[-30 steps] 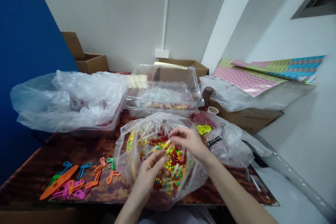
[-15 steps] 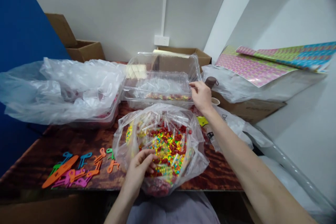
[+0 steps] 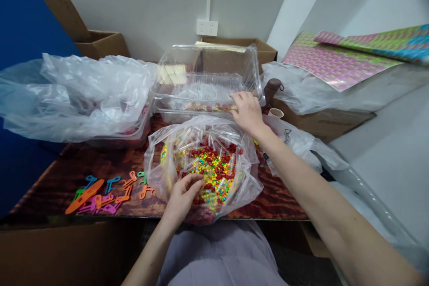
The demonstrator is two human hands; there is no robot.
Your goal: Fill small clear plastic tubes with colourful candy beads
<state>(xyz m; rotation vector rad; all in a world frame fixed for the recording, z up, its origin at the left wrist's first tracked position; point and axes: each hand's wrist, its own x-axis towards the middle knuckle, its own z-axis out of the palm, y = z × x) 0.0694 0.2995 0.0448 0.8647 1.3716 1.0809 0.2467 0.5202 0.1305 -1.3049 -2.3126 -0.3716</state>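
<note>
A clear plastic bag (image 3: 156, 161) at the table's front edge holds small multicoloured beads (image 3: 212, 165) mixed with clear little tubes. My left hand (image 3: 182, 196) reaches into the bag from the front, its fingers curled among the beads; what they pinch is hidden. My right hand (image 3: 247, 111) hovers over the front right rim of a clear plastic hinged container (image 3: 197, 98) behind the bag. Its fingers are closed together and point left; I cannot see what is in them. The container has beads and tubes on its floor, and its lid (image 3: 208, 60) stands open.
A big crumpled plastic sheet (image 3: 77, 94) covers a tray at left. Coloured plastic clips (image 3: 107, 185) lie at front left. A brown bottle (image 3: 272, 89), a small cup (image 3: 276, 113), cardboard boxes (image 3: 100, 42) and patterned sheets (image 3: 338, 58) surround the table. A blue panel (image 3: 20, 31) stands left.
My right hand left the bag and went up to the container, then shifted left along its front rim. The left hand stayed in the bag. The view tilted down.
</note>
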